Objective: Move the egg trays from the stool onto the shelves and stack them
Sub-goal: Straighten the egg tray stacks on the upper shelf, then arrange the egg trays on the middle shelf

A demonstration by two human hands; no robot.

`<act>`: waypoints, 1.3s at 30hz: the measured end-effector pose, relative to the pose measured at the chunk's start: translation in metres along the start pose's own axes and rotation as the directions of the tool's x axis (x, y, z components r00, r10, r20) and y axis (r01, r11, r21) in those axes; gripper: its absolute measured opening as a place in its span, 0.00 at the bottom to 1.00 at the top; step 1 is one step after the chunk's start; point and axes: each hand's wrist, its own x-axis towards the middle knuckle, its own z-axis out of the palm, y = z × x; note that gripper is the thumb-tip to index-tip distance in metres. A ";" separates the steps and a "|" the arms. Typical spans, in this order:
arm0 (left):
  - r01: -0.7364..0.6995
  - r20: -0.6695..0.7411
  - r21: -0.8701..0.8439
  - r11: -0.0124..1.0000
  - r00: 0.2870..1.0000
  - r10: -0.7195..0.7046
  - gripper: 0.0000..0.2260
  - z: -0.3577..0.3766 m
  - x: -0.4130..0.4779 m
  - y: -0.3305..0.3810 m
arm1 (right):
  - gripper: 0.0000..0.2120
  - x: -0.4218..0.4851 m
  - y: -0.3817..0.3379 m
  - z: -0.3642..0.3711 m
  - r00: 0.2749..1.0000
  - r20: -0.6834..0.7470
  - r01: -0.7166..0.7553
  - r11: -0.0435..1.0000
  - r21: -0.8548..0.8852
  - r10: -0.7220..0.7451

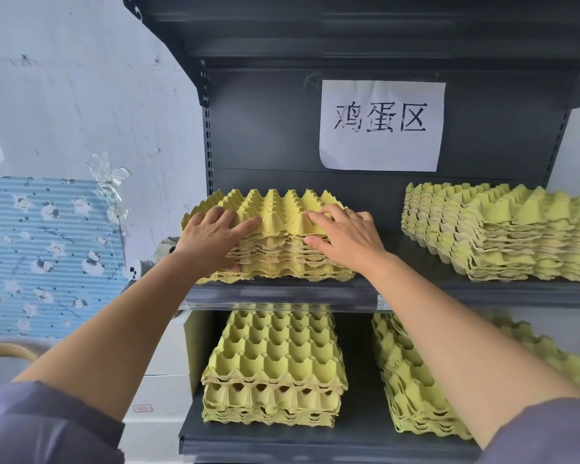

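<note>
Now left hand (211,241) and right hand (347,239) press flat on tray stack (275,212), neighbouring stack (503,236) apart.

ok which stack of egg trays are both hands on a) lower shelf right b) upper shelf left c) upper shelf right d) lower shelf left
b: the left hand and right hand both lie on top of the stack at the left end of the upper shelf.
</note>
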 end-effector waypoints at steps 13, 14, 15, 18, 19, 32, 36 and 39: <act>0.019 0.022 -0.101 0.995 1.000 -0.017 0.40 -0.003 0.001 -0.003 | 0.26 -0.003 -0.009 -0.007 0.999 0.042 -0.035 0.999 0.030 0.034; 0.036 0.007 -0.125 0.991 0.999 -0.035 0.38 -0.004 0.002 -0.001 | 0.26 -0.005 -0.009 -0.009 0.999 0.025 -0.037 0.999 0.034 0.037; 0.051 -0.014 -0.140 0.989 0.998 -0.054 0.36 -0.006 0.003 0.001 | 0.25 -0.007 -0.009 -0.010 0.999 -0.001 -0.038 0.999 0.039 0.038; 0.090 -0.075 -0.148 0.985 0.992 -0.102 0.28 -0.014 0.000 0.006 | 0.23 -0.014 -0.012 -0.017 0.996 -0.085 -0.024 0.999 0.048 0.028; 0.100 -0.100 -0.145 0.984 0.988 -0.115 0.25 -0.017 -0.003 0.009 | 0.22 -0.018 -0.013 -0.019 0.993 -0.120 -0.018 0.998 0.053 0.024; -0.090 -0.231 -0.258 0.962 0.972 0.029 0.08 -0.025 -0.079 0.085 | 0.19 -0.114 -0.029 -0.004 0.959 -0.258 0.177 0.962 0.206 -0.121; -0.118 -0.183 -0.298 0.947 0.981 0.065 0.06 -0.010 -0.110 0.101 | 0.14 -0.143 -0.034 0.014 0.959 -0.219 0.237 0.937 0.258 -0.182; -0.090 -0.102 -0.290 0.953 0.993 0.063 0.07 0.003 -0.133 0.103 | 0.11 -0.162 -0.041 0.033 0.962 -0.148 0.262 0.927 0.268 -0.229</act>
